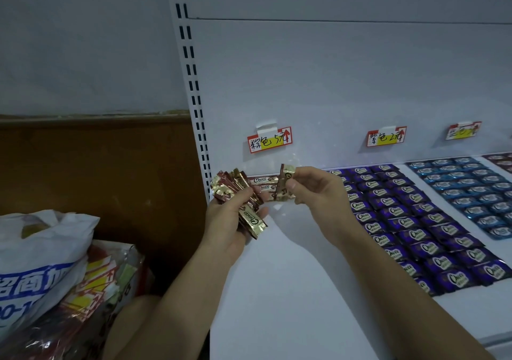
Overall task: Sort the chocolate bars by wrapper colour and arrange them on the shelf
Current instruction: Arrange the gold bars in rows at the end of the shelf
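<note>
The head camera gives the only view. Near the middle of the picture, the left hand has its fingers curled round a fanned bundle of brown-and-gold bars. The bundle points out of the hand toward 12 o'clock, and one bar of it hangs out toward 5 o'clock. At 3 o'clock from this hand, near but not touching it, the right hand pinches a single bar of the same colour between the thumb and the fingers. It holds the bar almost upright above the white shelf.

At 12 o'clock from the two hands, a few brown bars lie flat at the back of the shelf, under a handwritten price label. At 3 o'clock from the right hand the purple bars lie in neat rows. Further, toward 2 o'clock, the blue bars lie in rows too.

At 8 o'clock in the picture, off the shelf, a white plastic bag rests beside a packet of spare labels.

I judge the bars to be small and light. The foil wrapper looks smooth, so it is probably slippery and crinkles easily. The chocolate inside is likely stiff, but it could snap if bent. It seems best to take a bar by its long edges near the middle, not by the thin crimped end. The bundle may slide apart, and the bar that hangs out looks the loosest.
</note>
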Tool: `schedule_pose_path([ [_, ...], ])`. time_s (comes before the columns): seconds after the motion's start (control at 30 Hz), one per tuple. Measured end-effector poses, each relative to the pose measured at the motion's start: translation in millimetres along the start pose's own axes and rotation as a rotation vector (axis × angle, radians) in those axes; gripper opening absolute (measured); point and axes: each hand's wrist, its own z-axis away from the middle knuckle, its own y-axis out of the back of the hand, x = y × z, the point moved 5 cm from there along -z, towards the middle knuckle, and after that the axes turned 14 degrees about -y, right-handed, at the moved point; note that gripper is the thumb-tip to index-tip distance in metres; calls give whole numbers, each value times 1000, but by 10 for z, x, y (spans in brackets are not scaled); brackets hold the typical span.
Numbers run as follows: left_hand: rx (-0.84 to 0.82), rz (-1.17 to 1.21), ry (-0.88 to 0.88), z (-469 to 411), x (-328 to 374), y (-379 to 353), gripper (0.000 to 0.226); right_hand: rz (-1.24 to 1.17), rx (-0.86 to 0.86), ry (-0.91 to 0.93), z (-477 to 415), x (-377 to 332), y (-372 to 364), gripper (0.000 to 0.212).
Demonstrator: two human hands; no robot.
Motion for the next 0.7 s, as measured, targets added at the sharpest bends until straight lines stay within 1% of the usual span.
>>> schedule_pose_path([
  [0.07,0,-27,14,-1,38,61,3,-25,6,2,11,-4,6,23],
  [0.1,4,-39,19,-12,65,108,6,1,33,33,21,-12,-1,23],
  [0.13,13,-36,22,-23,103,160,8,85,74,97,37,-28,-25,23],
  [0.2,35,45,14,-51,190,275,16,427,103,321,116,-55,-182,19],
  [0.27,55,165,-4,-91,274,381,28,801,41,558,196,40,-455,13],
  [0.3,61,208,-7,-110,308,427,31,945,-1,597,202,127,-577,11],
  [0.33,62,239,-7,-121,333,462,31,1046,-31,599,203,212,-671,11],
  [0.4,70,276,3,-118,361,522,27,1120,-56,585,208,310,-756,14],
  [0.47,86,302,27,-89,365,560,18,1085,-16,569,237,290,-700,15],
  [0.53,106,323,56,-57,356,583,9,1061,32,512,282,281,-600,19],
  [0.63,134,332,77,-42,328,613,4,1086,-22,425,301,352,-613,32],
  [0.7,145,329,75,-44,319,614,3,1139,-75,427,311,399,-673,38],
])
